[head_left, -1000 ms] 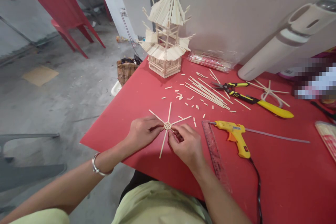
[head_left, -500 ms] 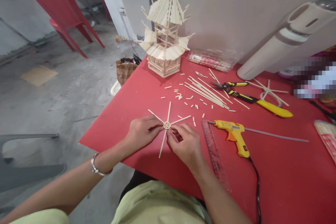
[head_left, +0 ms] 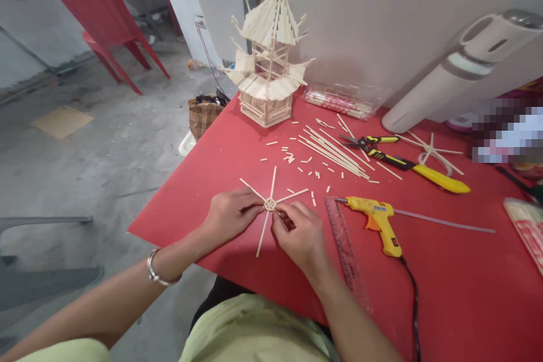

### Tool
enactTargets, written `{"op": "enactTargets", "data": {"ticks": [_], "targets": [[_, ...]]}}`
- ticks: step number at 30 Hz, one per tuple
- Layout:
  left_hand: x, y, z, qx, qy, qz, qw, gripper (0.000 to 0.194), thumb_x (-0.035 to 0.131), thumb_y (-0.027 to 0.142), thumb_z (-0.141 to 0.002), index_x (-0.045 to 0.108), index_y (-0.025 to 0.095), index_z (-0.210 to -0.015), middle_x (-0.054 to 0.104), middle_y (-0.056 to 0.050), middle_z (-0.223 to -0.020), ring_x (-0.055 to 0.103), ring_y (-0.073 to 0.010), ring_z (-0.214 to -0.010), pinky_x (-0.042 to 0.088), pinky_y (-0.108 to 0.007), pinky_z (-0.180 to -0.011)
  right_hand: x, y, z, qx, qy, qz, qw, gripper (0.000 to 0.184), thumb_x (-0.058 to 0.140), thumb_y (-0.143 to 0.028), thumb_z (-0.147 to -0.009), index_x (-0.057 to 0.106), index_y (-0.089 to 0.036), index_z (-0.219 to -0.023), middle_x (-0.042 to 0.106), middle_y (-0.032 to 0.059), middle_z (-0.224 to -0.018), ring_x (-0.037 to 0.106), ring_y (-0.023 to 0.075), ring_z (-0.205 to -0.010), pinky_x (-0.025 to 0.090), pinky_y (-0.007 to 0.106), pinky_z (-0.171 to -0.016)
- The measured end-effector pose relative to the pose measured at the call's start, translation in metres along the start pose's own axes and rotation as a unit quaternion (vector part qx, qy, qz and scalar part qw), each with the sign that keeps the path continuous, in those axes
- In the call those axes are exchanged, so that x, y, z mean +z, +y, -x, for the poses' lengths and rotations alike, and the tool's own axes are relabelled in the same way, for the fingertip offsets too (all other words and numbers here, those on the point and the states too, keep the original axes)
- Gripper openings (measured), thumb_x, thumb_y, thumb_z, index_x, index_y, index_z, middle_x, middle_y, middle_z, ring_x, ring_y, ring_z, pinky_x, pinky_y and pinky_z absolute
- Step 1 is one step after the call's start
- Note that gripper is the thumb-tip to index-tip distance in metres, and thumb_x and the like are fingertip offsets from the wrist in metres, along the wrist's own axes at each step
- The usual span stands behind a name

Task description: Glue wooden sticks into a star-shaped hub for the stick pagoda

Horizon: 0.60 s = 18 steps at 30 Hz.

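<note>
Stick frame (head_left: 270, 204) is located over the near part of the red table (head_left: 190, 192), between my two hands. Grip state: my left hand (head_left: 231, 215) pinches the frame at the left of its hub; my right hand (head_left: 302, 232) pinches it at the lower right. Assembled, judging by its form: a small ring with crossed pieces at the centre and four visible spokes. Not incorporated: long sticks (head_left: 333, 150) and short cut pieces (head_left: 289, 157), lying loose beyond my hands. No cross-members join the visible spoke ends. The glue gun (head_left: 375, 212) lies unheld, nozzle at the far end of the ruler (head_left: 345, 251).

Obscured: my fingers cover both lower sides of the hub, so I cannot confirm further spokes. Hub joints are too small to inspect for glue. I cannot determine whether the frame touches the table.
</note>
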<state>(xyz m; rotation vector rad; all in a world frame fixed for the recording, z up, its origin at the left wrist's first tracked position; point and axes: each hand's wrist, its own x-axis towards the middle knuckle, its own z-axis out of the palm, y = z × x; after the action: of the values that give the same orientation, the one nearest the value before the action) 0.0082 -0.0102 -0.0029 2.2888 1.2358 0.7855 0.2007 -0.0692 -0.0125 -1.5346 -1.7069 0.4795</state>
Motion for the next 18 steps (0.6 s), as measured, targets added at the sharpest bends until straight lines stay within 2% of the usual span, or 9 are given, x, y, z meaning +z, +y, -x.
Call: {"op": "enactTargets", "data": {"ticks": [18], "targets": [[0.0005, -0.0007, 0.0007, 0.003, 0.002, -0.009, 1.000, 0.013, 0.066, 0.029, -0.092, 0.079, 0.028, -0.093, 0.077, 0.003, -0.090, 0.072, -0.0106, -0.079, 0.050, -0.019, -0.066, 0.0019, 0.0020, 0.0005, 0.003, 0.002, 0.002, 1.000, 0.017, 0.059, -0.023, -0.088, 0.074, -0.023, -0.097, 0.067, 0.0011, -0.080, 0.061, 0.0127, -0.070, 0.050, 0.023, -0.069]]}}
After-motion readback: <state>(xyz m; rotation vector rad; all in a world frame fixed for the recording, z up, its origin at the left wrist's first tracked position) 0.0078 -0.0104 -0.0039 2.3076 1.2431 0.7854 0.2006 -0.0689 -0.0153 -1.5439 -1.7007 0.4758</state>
